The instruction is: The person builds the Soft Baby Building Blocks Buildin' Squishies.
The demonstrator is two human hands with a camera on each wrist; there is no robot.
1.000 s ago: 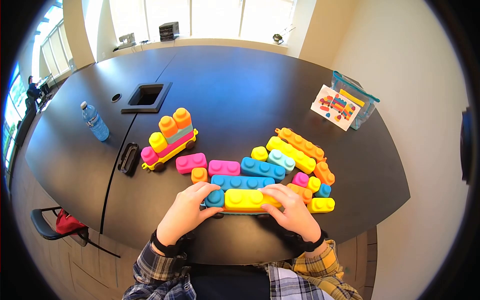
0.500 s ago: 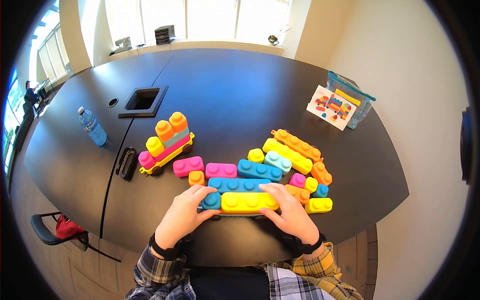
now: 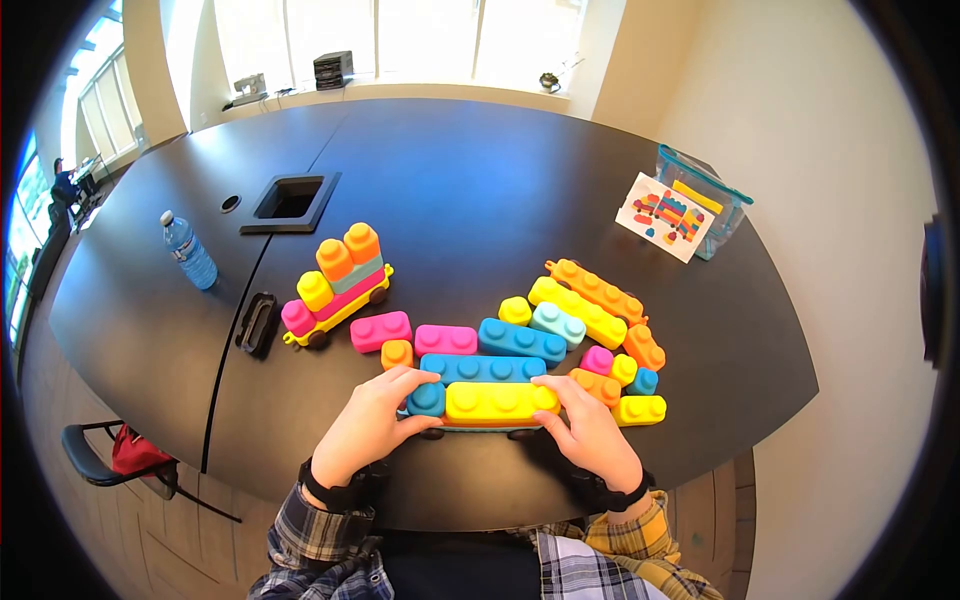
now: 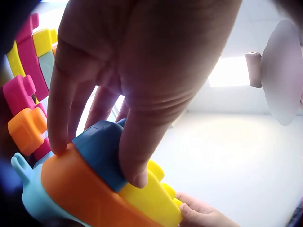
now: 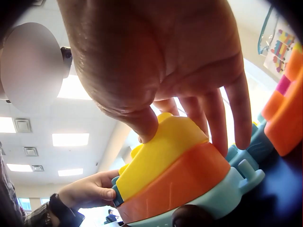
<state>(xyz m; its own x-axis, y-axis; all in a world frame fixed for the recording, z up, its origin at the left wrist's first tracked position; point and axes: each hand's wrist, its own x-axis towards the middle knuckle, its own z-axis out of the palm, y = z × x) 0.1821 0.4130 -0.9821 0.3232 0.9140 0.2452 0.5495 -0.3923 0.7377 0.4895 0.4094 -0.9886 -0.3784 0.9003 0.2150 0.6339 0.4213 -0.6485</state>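
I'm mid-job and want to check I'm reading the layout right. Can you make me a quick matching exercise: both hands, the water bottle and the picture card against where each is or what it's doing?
Column one
1. Left hand
2. Right hand
3. Water bottle
4. Picture card

Column two
A. In front of the clear bag
B. Gripping the small blue block
C. Standing upright on the dark table
D. Gripping the long yellow block

Right pairs
1-B, 2-D, 3-C, 4-A
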